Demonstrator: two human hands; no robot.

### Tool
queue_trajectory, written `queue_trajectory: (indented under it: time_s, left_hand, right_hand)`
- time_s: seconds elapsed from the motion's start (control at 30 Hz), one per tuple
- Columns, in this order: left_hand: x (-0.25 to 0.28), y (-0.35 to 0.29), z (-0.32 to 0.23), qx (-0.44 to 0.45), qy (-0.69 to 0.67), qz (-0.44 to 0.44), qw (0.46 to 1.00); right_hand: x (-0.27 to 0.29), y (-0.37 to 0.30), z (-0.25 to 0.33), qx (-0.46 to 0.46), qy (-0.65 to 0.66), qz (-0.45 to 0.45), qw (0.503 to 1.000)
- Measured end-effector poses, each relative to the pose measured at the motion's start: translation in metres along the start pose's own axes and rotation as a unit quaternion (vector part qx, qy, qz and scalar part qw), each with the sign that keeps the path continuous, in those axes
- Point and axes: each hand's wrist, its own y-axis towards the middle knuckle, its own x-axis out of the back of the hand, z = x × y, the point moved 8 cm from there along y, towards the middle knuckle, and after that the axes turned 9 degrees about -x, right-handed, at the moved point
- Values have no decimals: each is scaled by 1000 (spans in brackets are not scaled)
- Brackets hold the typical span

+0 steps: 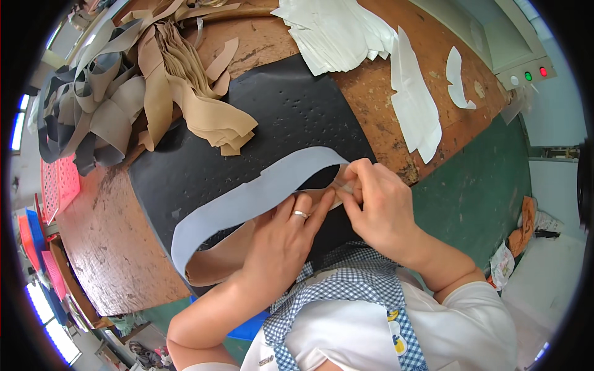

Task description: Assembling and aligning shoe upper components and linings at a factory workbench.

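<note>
A long strip of leather-like material (247, 196), grey-blue on one face and tan on the other, is bent into a loop over a black mat (297, 105). My left hand (281, 238), with a ring on one finger, holds the near side of the loop, its fingertips pressing close to the strip's right end. At that end my right hand (383, 201) is closed in a pinch, thumb against fingers. A small pale edge shows between the two hands. The fingers cover just how the ends meet there.
Tan strips (198, 105) lie in a bunch at the far left, beside a tangle of grey strips (111, 111). White cut pieces (337, 34) are stacked at the back, with a loose white piece (413, 99) to their right. A pink basket (60, 182) stands off the table's left edge.
</note>
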Motion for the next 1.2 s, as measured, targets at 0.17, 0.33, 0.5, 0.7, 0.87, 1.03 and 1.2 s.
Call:
queue_trajectory:
  time_s: [0.17,0.33,0.5,0.7,0.87,1.03,1.2]
  left_hand:
    - [3,12,7,-26,-51,53,997]
    - [-2,18,6,-41,-61,17,997]
    - [-2,6,-13,33,28,-40,998]
    - [7,-70,-2,161,-145,-149,965]
    - [35,-111,21,110,-49,-189,974]
    - [45,-128,34,92,-39,-98,990]
    - [39,-125,21,58,-72,-141,986]
  right_hand:
    - [23,1,5,37,-43,-48,997]
    - [6,27,30,114,-12,5,993]
    - [-30,54,27,184,42,173,967]
    - [-44,65,-16,-165,340,362,852]
    - [-69,45,-1,-217,359,468,778]
    - [-67,67,33,-37,103,339,934]
    - [-77,93,89,133,47,165,976]
